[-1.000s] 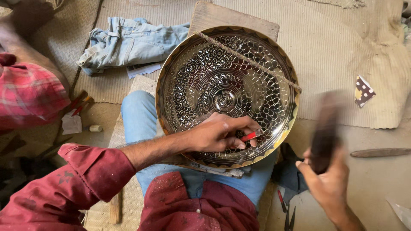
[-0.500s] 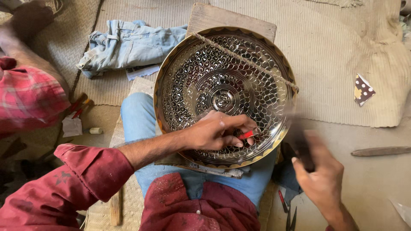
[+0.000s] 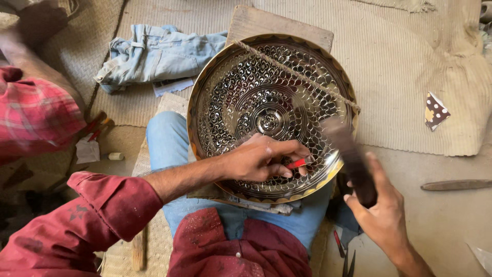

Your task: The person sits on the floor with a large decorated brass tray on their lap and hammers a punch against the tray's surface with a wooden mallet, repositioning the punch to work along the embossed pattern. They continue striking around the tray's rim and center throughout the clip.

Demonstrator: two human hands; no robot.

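Observation:
A large round brass tray [image 3: 215, 87] with a dense embossed pattern rests tilted on my lap and a wooden board [image 3: 277, 25]. A rope [image 3: 297, 77] runs across its upper right. My left hand [image 3: 261, 159] lies on the tray's lower part and pinches a small red-tipped tool [image 3: 296, 164] against the metal. My right hand [image 3: 384, 215] grips a dark hammer [image 3: 353, 161], blurred, its head close to the red-tipped tool at the tray's right rim.
Folded blue jeans [image 3: 154, 54] lie on the woven mat at upper left. A person's red plaid sleeve [image 3: 36, 113] is at the left edge. A dark tool [image 3: 456, 184] lies on the floor at right, and a dotted scrap [image 3: 434, 110] above it.
My right hand has swung the hammer from out at the right in toward the tray and the red-tipped tool. My left hand has stayed in place.

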